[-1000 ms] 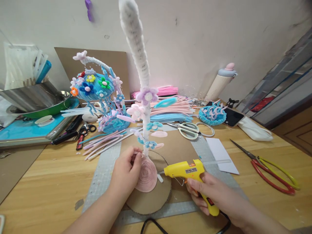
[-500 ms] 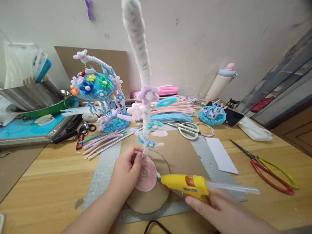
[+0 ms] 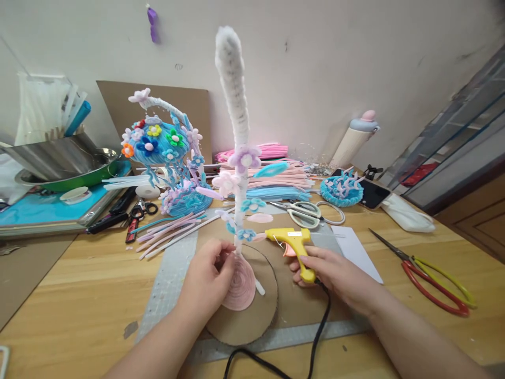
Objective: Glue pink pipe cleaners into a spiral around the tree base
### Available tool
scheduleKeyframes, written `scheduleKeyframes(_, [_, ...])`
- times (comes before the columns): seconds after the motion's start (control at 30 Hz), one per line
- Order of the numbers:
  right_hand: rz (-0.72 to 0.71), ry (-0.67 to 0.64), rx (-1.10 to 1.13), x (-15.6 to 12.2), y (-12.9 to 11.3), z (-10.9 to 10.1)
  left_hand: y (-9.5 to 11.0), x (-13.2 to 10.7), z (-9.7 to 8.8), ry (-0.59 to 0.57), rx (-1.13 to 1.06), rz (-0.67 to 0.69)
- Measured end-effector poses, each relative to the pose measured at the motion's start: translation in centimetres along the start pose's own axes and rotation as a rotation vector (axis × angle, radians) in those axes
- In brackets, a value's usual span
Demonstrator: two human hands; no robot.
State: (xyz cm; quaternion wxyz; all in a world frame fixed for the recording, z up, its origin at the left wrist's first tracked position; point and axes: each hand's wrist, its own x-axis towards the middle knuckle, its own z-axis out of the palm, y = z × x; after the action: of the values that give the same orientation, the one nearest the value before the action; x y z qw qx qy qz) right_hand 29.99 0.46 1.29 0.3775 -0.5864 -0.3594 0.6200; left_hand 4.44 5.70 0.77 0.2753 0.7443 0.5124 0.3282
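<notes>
Here at the centre of the frame stands a tall stem wrapped in white fuzzy material [image 3: 236, 116], leaning slightly left at its top, its foot meeting a flat pink coiled disc [image 3: 239, 289] on a round brown cardboard base [image 3: 264, 318]. The bare left hand [image 3: 207, 276] is right there, thumb and fingers curled together at the stem's foot and overlapping the coil's upper-left edge; exactly what they pinch is hidden, so I can't tell.

Over to the right of centre, the bare right hand [image 3: 329, 271] is wrapped around the lower handle of a yellow plastic glue gun [image 3: 300, 237], fingers below the orange trigger [image 3: 289, 250]. The gun's body rises above that grip, nozzle end towards the left, beside a small pink petal [image 3: 259, 238] low on the stem. A black cord [image 3: 322, 321] drops from the handle towards the bottom of the frame.

Up the stem: 1 lilac flower [image 3: 245, 159], 1 pale pink flower [image 3: 226, 183] and 2 blue flowers [image 3: 253, 205] below them. A little white piece [image 3: 260, 287] lies on the base, just right of the coil. At the right edge, scissors with red and yellow handles [image 3: 436, 287] lie well apart from either hand.
</notes>
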Motion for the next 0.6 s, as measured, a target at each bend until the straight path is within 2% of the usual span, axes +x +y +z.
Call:
scheduleKeyframes(0.07, [-0.014, 0.131, -0.359, 0.2, -0.7, -0.3, -0.2, 0.0, -0.3, 0.026, 0.045, 0.010])
scheduleKeyframes(0.1, [-0.067, 0.226, -0.538, 0.2, -1.0, -0.3, -0.3, 0.0, -0.4, 0.043, 0.068, 0.011])
scheduleKeyframes(0.17, [-0.248, 0.359, -0.802, -0.1, -1.5, 0.5, -0.5, 0.0, -0.6, 0.063, 0.104, 0.014])
scheduleKeyframes(0.2, [-0.324, 0.344, -0.860, -0.2, -1.7, 1.3, -0.6, 0.0, -0.6, 0.060, 0.114, 0.021])
scheduleKeyframes(0.27, [-0.435, 0.208, -0.874, -0.5, -2.0, 3.2, -0.8, 0.1, -0.6, 0.035, 0.124, 0.048])
scheduleKeyframes(0.33, [-0.507, 0.170, -0.901, -0.6, -2.1, 5.2, -0.8, 0.1, -0.5, 0.007, 0.124, 0.081])
scheduleKeyframes(0.47, [-0.562, 0.225, -0.965, -0.2, -2.1, 7.8, -0.6, 0.0, -0.3, -0.031, 0.133, 0.135])
scheduleKeyframes(0.6, [-0.627, 0.237, -1.013, 0.4, -1.5, 8.5, -0.6, 0.0, -0.2, -0.043, 0.149, 0.152])
